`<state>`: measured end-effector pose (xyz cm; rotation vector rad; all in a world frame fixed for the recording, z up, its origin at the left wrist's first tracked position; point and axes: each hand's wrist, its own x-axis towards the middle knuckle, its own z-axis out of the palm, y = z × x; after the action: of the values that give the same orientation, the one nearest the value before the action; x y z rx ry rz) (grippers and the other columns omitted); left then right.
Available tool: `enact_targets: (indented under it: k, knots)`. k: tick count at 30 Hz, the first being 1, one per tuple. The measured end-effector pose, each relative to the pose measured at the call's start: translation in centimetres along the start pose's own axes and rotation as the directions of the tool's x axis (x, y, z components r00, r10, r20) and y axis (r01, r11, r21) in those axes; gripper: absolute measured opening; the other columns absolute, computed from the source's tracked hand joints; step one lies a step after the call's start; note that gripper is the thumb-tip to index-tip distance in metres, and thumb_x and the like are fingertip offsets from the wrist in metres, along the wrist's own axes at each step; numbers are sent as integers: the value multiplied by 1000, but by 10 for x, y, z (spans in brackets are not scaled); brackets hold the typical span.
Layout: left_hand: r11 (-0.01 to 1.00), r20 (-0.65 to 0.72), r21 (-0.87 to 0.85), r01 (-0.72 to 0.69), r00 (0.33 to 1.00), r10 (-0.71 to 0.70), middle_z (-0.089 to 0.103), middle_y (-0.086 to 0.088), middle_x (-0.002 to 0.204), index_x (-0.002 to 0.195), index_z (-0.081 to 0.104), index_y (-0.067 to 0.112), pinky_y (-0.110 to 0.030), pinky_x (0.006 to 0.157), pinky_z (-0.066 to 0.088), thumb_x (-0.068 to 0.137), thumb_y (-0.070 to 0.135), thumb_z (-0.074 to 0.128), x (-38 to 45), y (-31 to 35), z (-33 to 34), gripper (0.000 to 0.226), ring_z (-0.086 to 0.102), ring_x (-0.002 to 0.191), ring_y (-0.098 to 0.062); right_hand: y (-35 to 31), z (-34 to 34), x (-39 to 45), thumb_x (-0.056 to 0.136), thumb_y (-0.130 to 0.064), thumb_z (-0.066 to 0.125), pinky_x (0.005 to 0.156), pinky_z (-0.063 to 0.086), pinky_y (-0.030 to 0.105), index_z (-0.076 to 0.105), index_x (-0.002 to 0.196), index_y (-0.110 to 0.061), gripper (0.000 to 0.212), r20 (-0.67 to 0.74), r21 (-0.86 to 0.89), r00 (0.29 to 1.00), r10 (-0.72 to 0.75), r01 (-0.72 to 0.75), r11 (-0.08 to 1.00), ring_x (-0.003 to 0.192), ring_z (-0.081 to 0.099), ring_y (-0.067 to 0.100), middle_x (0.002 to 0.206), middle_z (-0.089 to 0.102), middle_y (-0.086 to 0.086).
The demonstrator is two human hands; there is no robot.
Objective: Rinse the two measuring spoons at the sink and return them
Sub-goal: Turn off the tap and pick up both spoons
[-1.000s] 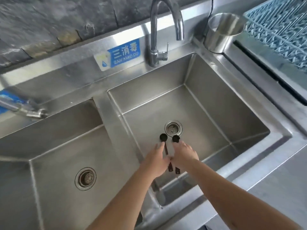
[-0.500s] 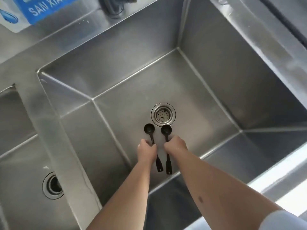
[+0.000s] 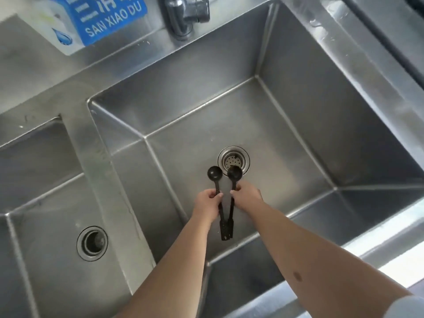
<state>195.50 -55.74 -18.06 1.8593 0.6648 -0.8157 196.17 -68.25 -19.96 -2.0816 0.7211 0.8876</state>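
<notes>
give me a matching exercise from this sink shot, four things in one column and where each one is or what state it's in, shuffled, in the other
Things
1. left hand
2. right hand
3. blue sign
4. open drain

Places or states
A. on the back ledge, left of the tap base
B. in the floor of the left basin
C. holds the spoon whose bowl overlaps the strainer drain
D. holds the spoon whose bowl sits just left of that drain

Pairs: 1-D, 2-C, 3-A, 4-B
</notes>
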Motion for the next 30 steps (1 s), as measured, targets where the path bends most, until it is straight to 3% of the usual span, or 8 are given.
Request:
enact_targets:
  k: [2,7,12,16,21,24,27,30]
  knots:
    - [997,-17,-69,-26,1000,25,62,8,49,71,67,21,-14,38,40,92,12,57,-25,14,-15,25,57,40,0,-12,-17,-25,84,-21,55,59,42,29,56,75,-14,11,-66,48,997,-51,54,997,76,59,29,72,64,4]
    - [976,-14,-190,-105,994,104,72,-6,73,86,67,17,-29,60,47,93,17,56,-102,39,-63,13,64,63,-19,-41,-51,-110,76,-22,52,49,42,25,62,76,-12,13,-178,117,965,-191,213,970,54,55,19,58,59,0]
    - [934,-34,-313,-173,985,171,76,2,74,103,64,25,-23,53,47,96,20,52,-177,52,-109,14,70,67,-10,-62,-63,-189,85,-23,58,44,40,14,67,72,-22,15,-183,172,907,-380,410,896,46,55,2,49,60,-8]
    - [904,-23,-388,-178,983,184,76,2,81,105,65,25,-26,58,48,96,17,53,-224,47,-138,18,72,71,-13,-75,-64,-234,88,-14,63,62,52,35,73,78,-19,15,-88,421,912,-400,398,815,59,64,18,57,65,-2]
    - [870,-54,-446,-207,977,205,67,-1,74,105,67,16,-26,56,50,94,7,53,-269,24,-171,20,68,68,-17,-78,-56,-265,83,-24,62,48,44,20,67,66,-22,18,-198,120,862,-466,493,862,48,59,10,57,67,1]
    - [857,-78,-470,-210,977,196,65,-4,74,103,67,13,-24,53,49,94,5,53,-289,6,-188,19,66,65,-17,-75,-45,-277,82,-23,62,41,38,21,61,62,-19,21,-237,-13,824,-515,527,849,41,49,9,56,64,6]
    - [853,-87,-480,-206,978,188,63,-4,75,107,66,12,-23,50,49,94,4,53,-304,-14,-201,20,65,64,-17,-72,-31,-293,82,-22,63,43,42,22,64,62,-21,20,-246,4,826,-508,524,851,44,56,13,56,65,5]
    - [850,-49,-487,-203,978,205,66,-2,72,105,67,12,-23,50,52,93,4,55,-314,-32,-211,19,68,63,-16,-67,-16,-317,83,-20,65,53,47,28,71,68,-23,16,-204,239,862,-464,504,830,53,64,17,54,66,2]
